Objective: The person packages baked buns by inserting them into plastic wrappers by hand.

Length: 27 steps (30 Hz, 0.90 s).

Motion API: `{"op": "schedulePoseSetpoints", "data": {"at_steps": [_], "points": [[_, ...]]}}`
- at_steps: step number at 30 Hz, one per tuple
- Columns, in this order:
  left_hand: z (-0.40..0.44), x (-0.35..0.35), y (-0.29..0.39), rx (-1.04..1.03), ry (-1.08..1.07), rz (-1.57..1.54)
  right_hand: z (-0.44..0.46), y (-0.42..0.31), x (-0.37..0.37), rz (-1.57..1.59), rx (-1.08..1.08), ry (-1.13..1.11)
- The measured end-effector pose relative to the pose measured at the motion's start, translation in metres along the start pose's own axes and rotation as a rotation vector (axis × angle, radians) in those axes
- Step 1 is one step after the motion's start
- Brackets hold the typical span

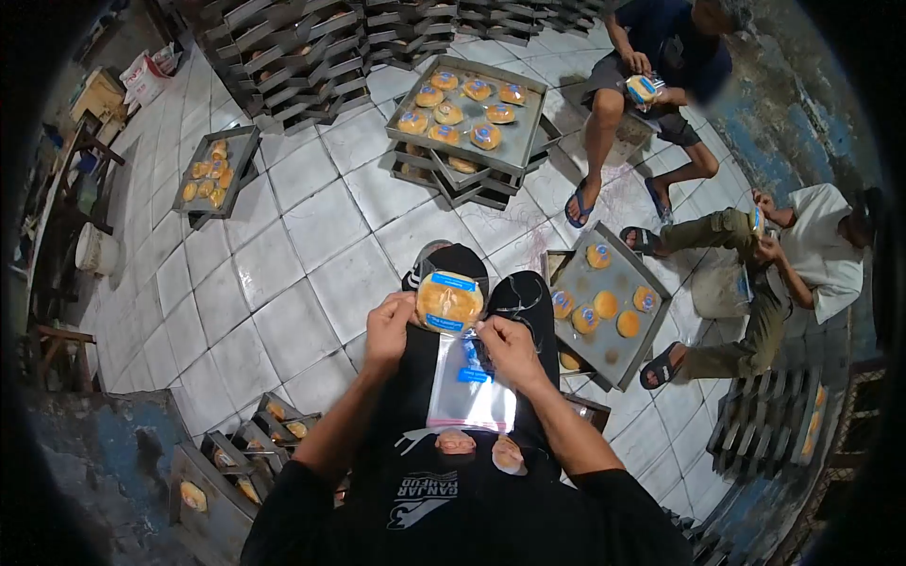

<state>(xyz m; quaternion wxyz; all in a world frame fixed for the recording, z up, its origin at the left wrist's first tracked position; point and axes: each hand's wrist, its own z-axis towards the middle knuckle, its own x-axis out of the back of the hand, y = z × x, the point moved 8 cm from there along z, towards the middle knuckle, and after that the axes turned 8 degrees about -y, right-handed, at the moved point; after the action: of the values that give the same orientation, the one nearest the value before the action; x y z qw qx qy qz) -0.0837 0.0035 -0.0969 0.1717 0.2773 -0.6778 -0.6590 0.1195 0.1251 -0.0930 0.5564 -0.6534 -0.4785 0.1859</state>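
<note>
Left hand [385,330]: pinched on the left edge of the wrapped bun [449,302].
Right hand [511,351]: apart from the left, fingers closed at the wrapper's [446,323] lower right.
Bun: held between 2 hands, above clear bags [472,404] on the lap.
Wrapper step: I judge it to be edge handling.
Next move: I judge it calls for light fingertips, bun uncrushed.

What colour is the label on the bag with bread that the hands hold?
Blue, with small white writing; it shows in the head view, on the bag.
</note>
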Motion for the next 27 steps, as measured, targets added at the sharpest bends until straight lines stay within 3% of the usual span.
{"op": "schedulePoseSetpoints", "data": {"at_steps": [2, 3, 6, 8, 9, 10, 11, 12, 13, 14, 16, 17, 18, 19, 21, 22, 23, 25, 27], "points": [[0.006, -0.009, 0.005, 0.075, -0.03, -0.086, -0.021, -0.039, 0.0, 0.285, 0.039, 0.141], [0.015, -0.016, 0.008, 0.013, -0.072, -0.177, -0.029, -0.054, 0.005, 0.429, 0.058, 0.238], [0.022, -0.059, 0.041, -0.083, -0.217, -0.036, -0.039, -0.048, 0.004, 0.778, 0.068, 0.188], [0.024, -0.089, 0.06, -0.084, -0.306, 0.028, -0.048, -0.015, 0.036, 0.447, 0.036, 0.284], [0.032, -0.097, 0.067, -0.088, -0.252, 0.086, -0.048, 0.0, 0.051, 0.28, 0.017, 0.304], [0.04, -0.099, 0.07, -0.095, -0.187, 0.149, -0.059, -0.001, 0.078, 0.287, 0.189, 0.51], [0.051, -0.095, 0.062, -0.036, -0.178, 0.119, -0.08, -0.007, 0.109, -0.013, 0.059, 0.64], [0.065, -0.086, 0.054, 0.021, -0.161, 0.09, -0.092, 0.018, 0.131, -0.144, 0.075, 0.814], [0.076, -0.082, 0.052, 0.009, -0.159, 0.099, -0.101, 0.065, 0.15, 0.023, 0.026, 0.888], [0.088, -0.08, 0.045, 0.03, -0.162, 0.092, -0.115, 0.091, 0.168, -0.352, 0.09, 1.05], [0.115, -0.058, 0.031, 0.063, -0.123, 0.094, -0.137, 0.191, 0.187, -0.421, -0.112, 1.014], [0.129, -0.052, 0.018, 0.098, -0.127, 0.072, -0.146, 0.243, 0.186, -0.689, -0.319, 0.968], [0.147, -0.044, 0.003, 0.146, -0.096, 0.053, -0.153, 0.241, 0.183, -0.749, -0.338, 0.909], [0.167, -0.037, -0.016, 0.208, -0.09, 0.027, -0.16, 0.248, 0.177, -0.641, -0.35, 0.918], [0.205, -0.031, -0.042, 0.288, -0.058, -0.058, -0.156, 0.292, 0.153, -0.422, -0.5, 0.683], [0.229, -0.031, -0.056, 0.325, -0.036, -0.076, -0.145, 0.253, 0.146, -0.062, -0.61, 0.59], [0.256, -0.035, -0.07, 0.35, -0.03, -0.14, -0.141, 0.259, 0.14, -0.023, -0.607, 0.611], [0.308, -0.041, -0.112, 0.412, -0.029, -0.271, -0.106, 0.167, 0.13, 0.361, -0.262, 0.642], [0.36, -0.05, -0.157, 0.486, -0.033, -0.36, -0.079, 0.077, 0.124, 0.358, -0.124, 0.629]]}}
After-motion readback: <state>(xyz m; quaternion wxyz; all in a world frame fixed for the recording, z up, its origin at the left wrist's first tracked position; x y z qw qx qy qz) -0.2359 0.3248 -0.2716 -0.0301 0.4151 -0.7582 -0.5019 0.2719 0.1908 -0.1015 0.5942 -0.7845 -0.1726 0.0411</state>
